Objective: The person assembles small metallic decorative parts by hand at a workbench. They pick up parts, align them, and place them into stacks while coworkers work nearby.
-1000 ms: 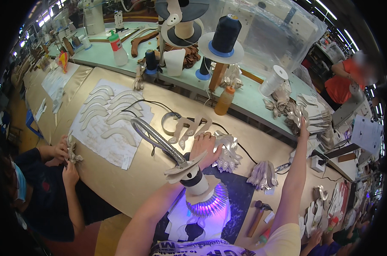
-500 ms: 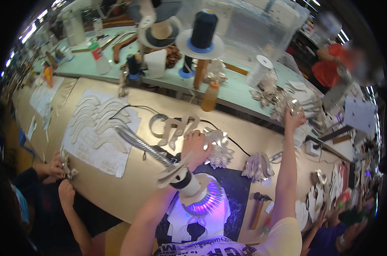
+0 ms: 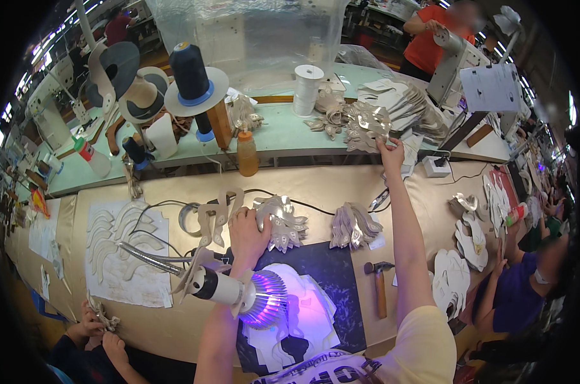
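My right hand [image 3: 390,155] reaches to the pale green shelf, its fingers closed on the edge of a silver leather piece [image 3: 374,121] on a pile of similar cut pieces. My left hand [image 3: 248,234] lies on the bench with its fingers stretched out. Its thumb side touches a fanned bundle of shiny silver leather pieces [image 3: 282,224]. Beside its fingertips lie wavy beige strips [image 3: 208,223]. A second silver bundle [image 3: 355,226] sits further right. Below my left hand, a lamp [image 3: 264,299] throws violet light on white cut pieces [image 3: 303,296] on a dark mat [image 3: 340,281].
A hammer [image 3: 380,291] lies right of the mat. Thread cones [image 3: 191,73], a white spool [image 3: 308,89] and an amber bottle [image 3: 246,153] stand along the shelf [image 3: 283,142]. Curved pieces cover a paper sheet [image 3: 136,291] at left. Co-workers' hands [image 3: 104,333] work at lower left.
The whole view has swung, so the bench now sits more level and things appear further left. My right hand stays at the shelf pile, my left beside the bundle.
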A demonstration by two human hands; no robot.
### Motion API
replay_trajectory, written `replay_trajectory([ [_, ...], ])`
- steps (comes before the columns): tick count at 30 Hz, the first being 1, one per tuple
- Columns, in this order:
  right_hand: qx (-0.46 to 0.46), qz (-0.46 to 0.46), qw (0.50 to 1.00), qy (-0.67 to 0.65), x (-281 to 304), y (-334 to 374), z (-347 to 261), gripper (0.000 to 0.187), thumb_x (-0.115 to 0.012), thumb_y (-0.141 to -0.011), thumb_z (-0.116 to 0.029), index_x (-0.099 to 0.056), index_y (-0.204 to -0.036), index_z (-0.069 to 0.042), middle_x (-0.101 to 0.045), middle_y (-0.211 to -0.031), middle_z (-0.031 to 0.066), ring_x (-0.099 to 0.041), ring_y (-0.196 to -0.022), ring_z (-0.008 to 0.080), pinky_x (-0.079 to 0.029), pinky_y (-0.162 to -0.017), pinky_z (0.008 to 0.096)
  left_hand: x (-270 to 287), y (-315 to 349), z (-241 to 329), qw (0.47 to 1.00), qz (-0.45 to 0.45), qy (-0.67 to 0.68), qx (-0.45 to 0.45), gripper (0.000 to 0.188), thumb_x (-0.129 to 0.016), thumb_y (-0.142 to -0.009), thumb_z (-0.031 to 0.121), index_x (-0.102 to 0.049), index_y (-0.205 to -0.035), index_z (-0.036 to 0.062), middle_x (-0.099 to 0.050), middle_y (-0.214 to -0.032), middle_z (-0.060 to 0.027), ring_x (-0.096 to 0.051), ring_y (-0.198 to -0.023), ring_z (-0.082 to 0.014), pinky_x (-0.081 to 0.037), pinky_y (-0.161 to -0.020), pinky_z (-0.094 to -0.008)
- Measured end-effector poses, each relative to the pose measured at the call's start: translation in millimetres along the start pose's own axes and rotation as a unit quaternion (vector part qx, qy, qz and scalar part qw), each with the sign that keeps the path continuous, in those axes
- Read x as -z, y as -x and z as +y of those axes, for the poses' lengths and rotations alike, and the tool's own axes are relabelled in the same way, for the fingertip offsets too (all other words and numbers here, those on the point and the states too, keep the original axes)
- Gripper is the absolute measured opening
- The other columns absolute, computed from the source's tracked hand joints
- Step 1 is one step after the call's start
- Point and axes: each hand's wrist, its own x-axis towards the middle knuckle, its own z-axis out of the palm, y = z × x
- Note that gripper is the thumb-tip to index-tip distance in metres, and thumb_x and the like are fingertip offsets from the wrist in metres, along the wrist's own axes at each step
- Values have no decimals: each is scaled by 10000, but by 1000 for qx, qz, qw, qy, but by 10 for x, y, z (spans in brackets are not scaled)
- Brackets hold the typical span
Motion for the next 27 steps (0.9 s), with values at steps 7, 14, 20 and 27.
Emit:
replay_trajectory([
  [7,37,2,996,85,72,-4,-275,529,-821,-688,-341,-653,-1062,-7,-690,-843,117,-676,-788,251,-521,-758,360,0,1,11,1000,3,-10,-4,413,-615,-864,330,-636,-1045,-40,-582,-1112,-222,-536,-1064,-379,-415,-933,-462],
  [14,165,36,973,159,-53,-49,-374,385,-764,-770,-262,-655,-1050,-22,-642,-968,204,-609,-968,352,-486,-841,421,8,0,27,1000,4,4,-2,404,-602,-868,327,-632,-997,-55,-584,-1074,-229,-540,-1049,-381,-398,-951,-465],
  [20,203,-18,963,175,-184,-275,-187,453,-783,-748,-238,-599,-1099,-19,-572,-1093,203,-562,-996,373,-466,-879,413,3,-2,19,1000,8,0,-9,402,-601,-867,328,-631,-986,-55,-585,-1078,-234,-541,-1044,-390,-401,-941,-473],
  [27,210,-13,944,255,-82,-87,-428,410,-757,-781,-190,-577,-1094,4,-599,-1092,197,-566,-1031,380,-460,-890,419,0,4,23,1000,2,7,1,402,-595,-869,324,-636,-1002,-53,-582,-1104,-237,-536,-1055,-396,-399,-945,-476],
])
